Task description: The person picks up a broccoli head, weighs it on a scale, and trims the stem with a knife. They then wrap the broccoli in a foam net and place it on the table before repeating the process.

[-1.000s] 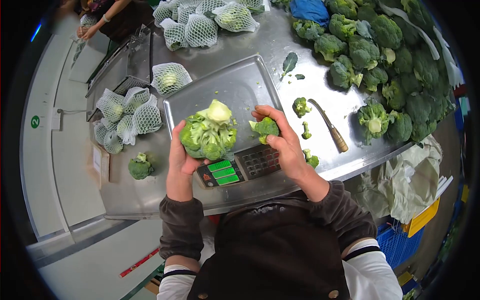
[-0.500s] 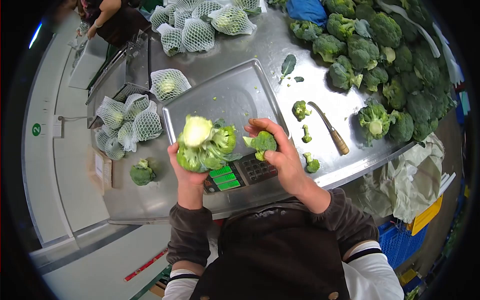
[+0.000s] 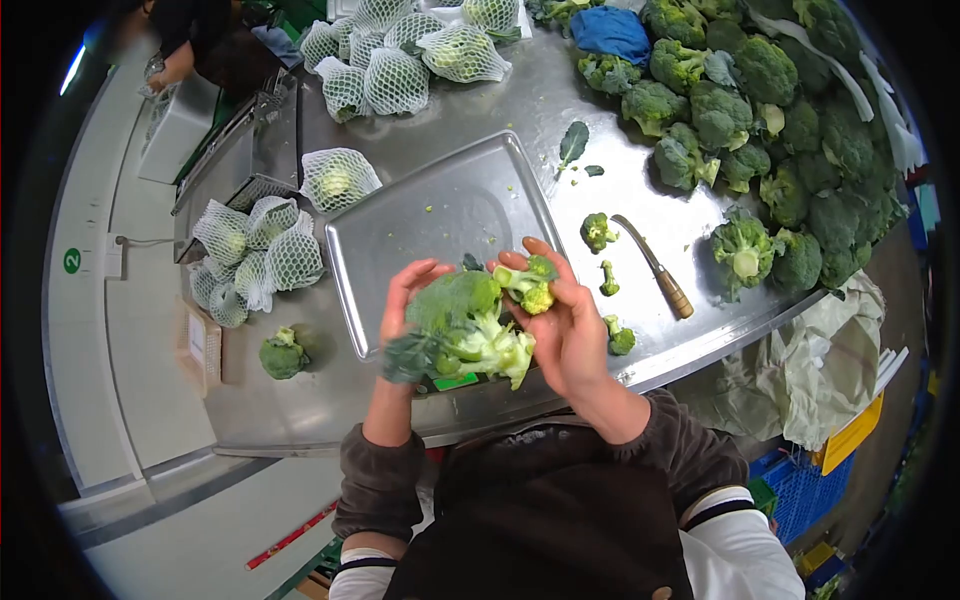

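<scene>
My left hand (image 3: 400, 300) holds a large broccoli head (image 3: 455, 325), now tilted with its cut stem pointing down and right. Between the thumb and fingers of my right hand (image 3: 570, 330) is a small broccoli floret (image 3: 530, 285), close against the large head. Both hands are over the near edge of the metal scale tray (image 3: 400, 215), and they hide most of the scale's display. A curved knife (image 3: 660, 270) with a wooden handle lies to the right, beside several small broccoli pieces (image 3: 598, 232).
Net-wrapped heads (image 3: 395, 80) lie at the back and left. A broccoli pile (image 3: 770, 120) with a blue bag (image 3: 610, 35) fills the right. One loose head (image 3: 284, 353) sits at the left. Another person (image 3: 175, 65) stands at the upper left.
The large head has turned over from stem up to stem down and right. My right hand has brought the small floret against it. The other person's arm has shifted left.
</scene>
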`<state>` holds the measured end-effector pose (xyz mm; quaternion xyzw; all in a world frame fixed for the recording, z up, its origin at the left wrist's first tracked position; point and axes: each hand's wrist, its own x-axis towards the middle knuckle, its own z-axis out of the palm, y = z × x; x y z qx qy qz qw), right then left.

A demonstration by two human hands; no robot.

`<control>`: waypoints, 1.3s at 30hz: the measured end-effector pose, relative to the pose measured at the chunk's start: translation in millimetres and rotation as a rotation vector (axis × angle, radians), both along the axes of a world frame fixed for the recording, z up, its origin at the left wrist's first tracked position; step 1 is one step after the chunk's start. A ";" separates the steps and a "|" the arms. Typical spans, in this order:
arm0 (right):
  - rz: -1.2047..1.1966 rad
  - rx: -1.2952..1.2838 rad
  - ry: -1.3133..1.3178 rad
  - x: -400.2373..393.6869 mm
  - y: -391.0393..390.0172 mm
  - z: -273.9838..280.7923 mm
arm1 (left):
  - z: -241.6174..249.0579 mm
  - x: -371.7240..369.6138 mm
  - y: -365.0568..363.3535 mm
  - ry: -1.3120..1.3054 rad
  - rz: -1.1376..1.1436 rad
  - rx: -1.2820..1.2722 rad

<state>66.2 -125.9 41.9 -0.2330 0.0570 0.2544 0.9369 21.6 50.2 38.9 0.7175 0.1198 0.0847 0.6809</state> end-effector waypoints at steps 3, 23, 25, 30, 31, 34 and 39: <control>0.025 -0.026 -0.055 3.8 -2.6 -3.3 | -1.1 -4.8 3.4 0.169 -0.053 -0.379; -0.038 -1.025 -1.190 7.8 18.7 -27.4 | -28.4 13.0 10.7 0.114 0.269 -0.012; -0.072 -1.005 -1.176 6.1 18.5 -31.6 | -31.8 12.7 12.5 0.096 0.262 0.017; -0.041 -0.987 -1.179 3.7 22.9 -36.5 | -30.0 13.0 11.5 0.090 0.264 -0.019; 0.034 -1.009 -1.146 4.5 19.1 -33.0 | -28.1 12.8 10.4 0.086 0.257 -0.015; 0.136 -1.048 -1.151 6.0 8.6 -23.8 | -28.5 12.2 10.2 0.069 0.243 -0.011; 0.195 -1.071 -1.180 0.9 2.4 -19.2 | -23.8 12.2 8.5 0.063 0.223 -0.017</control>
